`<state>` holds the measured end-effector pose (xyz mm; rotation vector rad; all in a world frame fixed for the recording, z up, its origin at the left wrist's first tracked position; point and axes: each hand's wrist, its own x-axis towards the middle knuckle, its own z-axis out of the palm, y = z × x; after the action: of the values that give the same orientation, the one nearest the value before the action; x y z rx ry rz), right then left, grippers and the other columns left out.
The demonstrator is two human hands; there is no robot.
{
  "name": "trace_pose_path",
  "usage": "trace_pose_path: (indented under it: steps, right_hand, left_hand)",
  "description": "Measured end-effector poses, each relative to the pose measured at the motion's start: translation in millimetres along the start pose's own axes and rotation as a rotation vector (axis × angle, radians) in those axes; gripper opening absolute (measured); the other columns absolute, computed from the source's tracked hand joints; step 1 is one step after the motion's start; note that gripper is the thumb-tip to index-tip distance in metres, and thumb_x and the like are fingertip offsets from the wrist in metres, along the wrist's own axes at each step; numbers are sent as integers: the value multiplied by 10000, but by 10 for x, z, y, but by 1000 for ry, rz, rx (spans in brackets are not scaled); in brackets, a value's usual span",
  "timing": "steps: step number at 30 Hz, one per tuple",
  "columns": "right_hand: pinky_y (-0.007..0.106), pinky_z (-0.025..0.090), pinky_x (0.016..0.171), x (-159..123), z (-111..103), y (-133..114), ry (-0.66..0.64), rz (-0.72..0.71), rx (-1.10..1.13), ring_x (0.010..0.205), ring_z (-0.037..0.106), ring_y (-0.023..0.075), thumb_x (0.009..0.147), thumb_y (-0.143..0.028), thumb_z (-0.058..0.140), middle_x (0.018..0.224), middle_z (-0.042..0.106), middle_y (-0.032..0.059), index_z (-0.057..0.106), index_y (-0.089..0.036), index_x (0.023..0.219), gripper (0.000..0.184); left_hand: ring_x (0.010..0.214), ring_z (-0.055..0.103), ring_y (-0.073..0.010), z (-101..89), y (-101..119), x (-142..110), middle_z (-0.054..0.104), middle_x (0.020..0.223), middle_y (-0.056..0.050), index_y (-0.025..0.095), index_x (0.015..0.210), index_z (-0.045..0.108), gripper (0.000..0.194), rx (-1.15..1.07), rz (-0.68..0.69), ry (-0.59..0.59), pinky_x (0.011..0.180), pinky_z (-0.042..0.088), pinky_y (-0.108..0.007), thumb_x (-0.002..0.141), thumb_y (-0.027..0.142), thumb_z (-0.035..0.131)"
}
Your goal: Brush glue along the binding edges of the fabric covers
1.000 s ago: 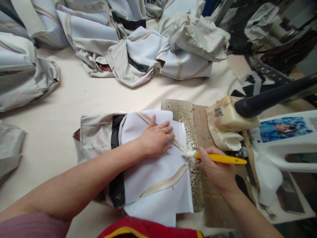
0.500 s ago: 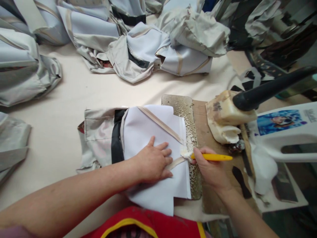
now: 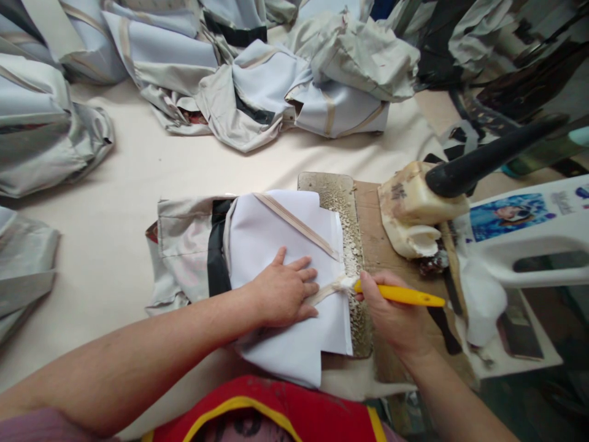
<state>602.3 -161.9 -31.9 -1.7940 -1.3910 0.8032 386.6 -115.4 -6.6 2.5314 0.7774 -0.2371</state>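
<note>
I am working on a surface covered with pale cloth (image 3: 119, 166). White-and-grey sewn pieces (image 3: 271, 80) are heaped across its far side, and grey fabric (image 3: 27, 270) lies at the left. The room behind, at the upper right, is dim and cluttered.

The white piece (image 3: 271, 239) lies flat before me, its right edge over a crusted board (image 3: 329, 187) that overlaps brown cardboard (image 3: 370, 215). My left hand (image 3: 285, 291) is flat on it, fingers spread, gripping nothing. My right hand (image 3: 391, 313) is closed around a yellow brush (image 3: 411, 295), its bristles touching the piece near the right edge, where a beige strip ends.

My left palm covers part of that strip, and my forearm crosses the piece's lower left. The bristles blend with white residue, so I can't make out their tips. The white plastic item (image 3: 529, 270) is cut off at the right, and the dark things behind are blurred.

Pale cloth stretches between the piece and the heap. On the right, the cut-open container (image 3: 414, 196) with its black tube (image 3: 488, 161) stands near my brush hand, beyond the board. My red garment (image 3: 262, 408) borders the near side.
</note>
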Motion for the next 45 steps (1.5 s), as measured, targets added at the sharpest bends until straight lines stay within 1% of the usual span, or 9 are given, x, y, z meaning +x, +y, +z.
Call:
trace_pose_path:
  steps: [5,11,21,24,27,29,34,40,45]
  right_hand:
    - [280,413,594,-59,19,27,75,44,-39,531,539,148,830,-468,536,524,550,-16,526,-206,562,375]
    - [272,408,580,-151,29,-11,48,168,-21,500,531,145,819,-456,536,491,548,-19,504,-212,538,373]
    - [252,408,526,-849,-176,-28,-82,361,-73,474,518,143,802,-529,523,473,553,0,534,-200,504,445]
    - [254,426,539,-704,-171,-69,42,347,-32,491,544,150,788,-507,561,495,575,4,555,-194,539,400]
    - [254,438,521,-447,-61,-47,229,344,169,482,560,155,777,-495,591,498,578,-3,543,-189,587,363]
    - [246,423,481,-392,14,-2,255,386,267,444,542,148,767,-506,604,467,554,-15,518,-190,582,375]
    - [244,425,542,-828,43,21,152,488,172,479,550,140,786,-527,577,492,586,4,547,-179,561,416]
    - [243,420,544,-1329,-2,-14,141,552,176,491,550,140,796,-538,568,515,599,11,556,-174,573,426]
    - [249,435,548,-1353,-221,-47,366,487,180,504,557,146,798,-521,583,530,600,13,563,-172,611,396]
  left_hand:
    - [1301,333,-293,15,1,0,537,1291,-65,259,1165,588,396,-3,4,-15,1035,154,-606,863,494,483]
    - [1298,338,-293,22,26,-4,533,1300,-62,261,1167,582,398,26,-3,-2,1016,162,-624,873,499,459]
    - [1319,285,-355,81,124,-14,456,1356,-83,384,1246,513,348,81,14,-4,939,165,-721,924,428,389]
    - [1316,284,-359,97,123,1,459,1347,-92,378,1240,522,347,95,19,-14,936,175,-719,924,426,387]
    - [1319,276,-362,83,120,15,453,1349,-93,377,1251,516,358,99,13,-32,940,188,-709,924,427,379]
    - [1321,269,-359,71,124,19,446,1353,-95,379,1261,507,366,101,11,-45,939,194,-705,925,428,371]
    - [1327,255,-351,84,135,17,430,1369,-85,389,1257,507,360,105,6,-62,948,188,-698,921,421,381]
    - [1325,266,-359,44,153,36,435,1367,-93,383,1254,511,357,113,-3,-78,927,217,-707,925,418,376]
    - [1335,248,-370,-87,386,-225,389,1414,-111,310,1269,507,454,88,38,-41,974,155,-700,896,536,381]
